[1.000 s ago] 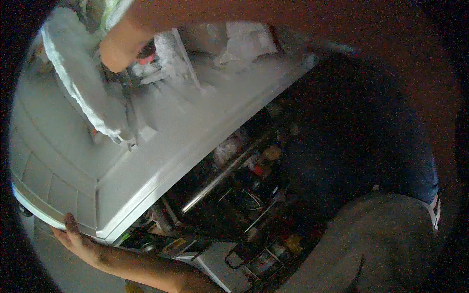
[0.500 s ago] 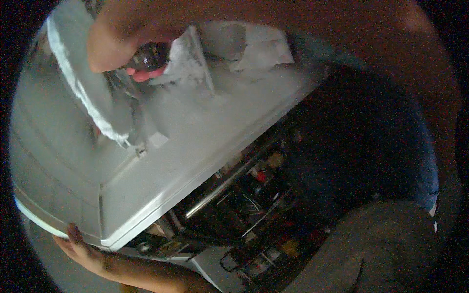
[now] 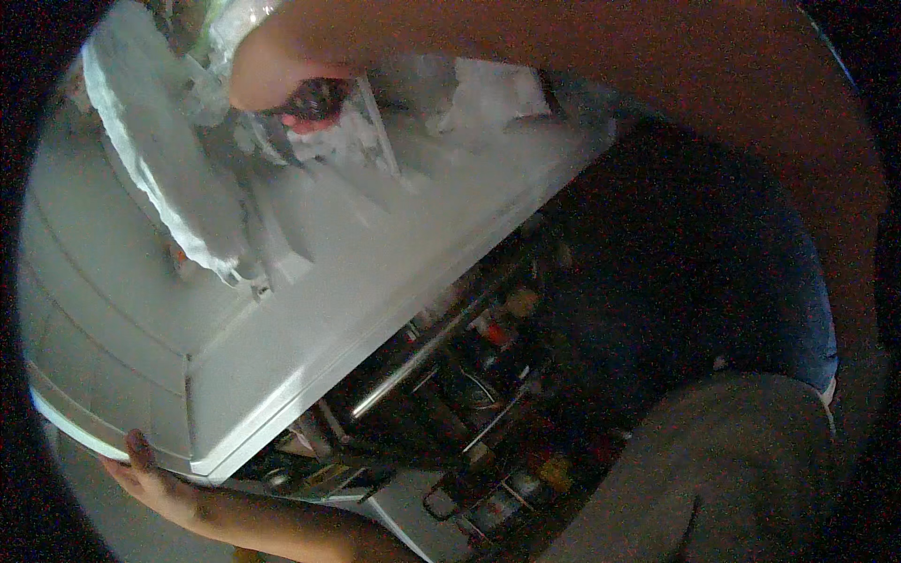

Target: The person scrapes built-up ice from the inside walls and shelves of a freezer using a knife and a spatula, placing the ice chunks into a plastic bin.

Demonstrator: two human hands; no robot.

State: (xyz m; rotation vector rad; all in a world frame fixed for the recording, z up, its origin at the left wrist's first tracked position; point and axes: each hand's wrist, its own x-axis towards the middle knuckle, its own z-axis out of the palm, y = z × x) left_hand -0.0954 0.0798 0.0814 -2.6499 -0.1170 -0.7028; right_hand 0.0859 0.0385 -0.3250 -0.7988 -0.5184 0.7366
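Note:
A pale, frost-coated compartment, like the inside of a freezer, fills the left half of the view. My right hand reaches across the top into it, fingers curled round a dark, rounded, ribbed object whose kind I cannot make out. Just below that hand are frosted, ice-covered pieces. To its left hangs a thick slab of ice with a ragged, bright edge. At the lower left, my left hand grips the pale outer panel's edge, thumb on the near side, other fingers mostly hidden.
Clear plastic wrapping shows at the top, left of my right hand. Outside the compartment's white rim lies a dark, cluttered area with a metal bar and several small items. My clothed leg fills the lower right.
My right hand has moved slightly right with the dark object, and more of the plastic wrapping shows beside it. The left hand keeps its grip on the panel's edge.

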